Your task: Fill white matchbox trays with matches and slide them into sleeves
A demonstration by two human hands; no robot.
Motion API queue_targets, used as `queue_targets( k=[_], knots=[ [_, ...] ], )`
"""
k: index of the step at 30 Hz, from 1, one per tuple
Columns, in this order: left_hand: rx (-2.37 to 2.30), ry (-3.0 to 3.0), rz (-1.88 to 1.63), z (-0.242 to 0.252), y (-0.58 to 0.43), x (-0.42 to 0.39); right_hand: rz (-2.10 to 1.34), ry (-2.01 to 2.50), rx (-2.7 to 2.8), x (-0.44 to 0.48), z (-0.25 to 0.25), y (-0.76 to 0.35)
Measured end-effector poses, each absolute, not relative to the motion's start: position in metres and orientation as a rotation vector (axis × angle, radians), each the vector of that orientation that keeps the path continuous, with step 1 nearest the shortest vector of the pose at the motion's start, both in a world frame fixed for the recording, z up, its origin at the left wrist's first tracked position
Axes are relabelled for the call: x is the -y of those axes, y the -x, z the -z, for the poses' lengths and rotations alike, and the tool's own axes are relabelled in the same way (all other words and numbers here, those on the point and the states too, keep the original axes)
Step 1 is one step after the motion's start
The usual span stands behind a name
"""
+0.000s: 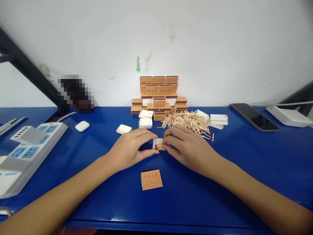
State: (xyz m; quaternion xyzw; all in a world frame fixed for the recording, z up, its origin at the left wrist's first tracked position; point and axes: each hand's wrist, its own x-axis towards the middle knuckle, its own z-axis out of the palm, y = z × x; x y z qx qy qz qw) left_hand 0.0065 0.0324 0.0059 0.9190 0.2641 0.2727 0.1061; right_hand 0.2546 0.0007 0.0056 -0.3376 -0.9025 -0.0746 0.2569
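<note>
A small white matchbox tray (158,144) holding red-tipped matches rests on the blue table (220,182) between my hands. My left hand (130,148) pinches its left end with thumb and fingers. My right hand (187,147) covers its right end, fingers pressed on the matches. An orange matchbox sleeve (151,179) lies flat just in front of the hands. A loose pile of matches (189,122) lies just behind my right hand.
A stack of orange matchboxes (158,96) stands against the wall, with white empty trays (146,118) around it. A power strip (26,147) and a white earbud case (82,126) sit at the left; a phone (254,117) and white device (288,116) at the right.
</note>
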Motion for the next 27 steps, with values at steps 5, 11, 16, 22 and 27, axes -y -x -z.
queue_targets(
  k=[5,11,16,22,27],
  knots=[
    [-0.78,-2.683,-0.735,-0.003,-0.008,-0.034,0.267,0.897,2.483,-0.001,-0.003,-0.252],
    [-0.8,-2.699,-0.667,-0.004,-0.01,-0.034,0.111,0.911,2.524,-0.002,0.001,-0.253],
    [-0.826,-2.692,-0.601,-0.005,-0.009,-0.032,-0.038,0.974,2.577,-0.001,-0.003,-0.256],
    [-0.748,-2.718,-0.621,-0.005,-0.012,-0.029,-0.083,1.037,2.597,0.004,-0.012,-0.257],
    [-0.694,-2.753,-0.617,-0.003,-0.014,-0.027,-0.041,0.994,2.621,0.005,-0.012,-0.259]
  ],
)
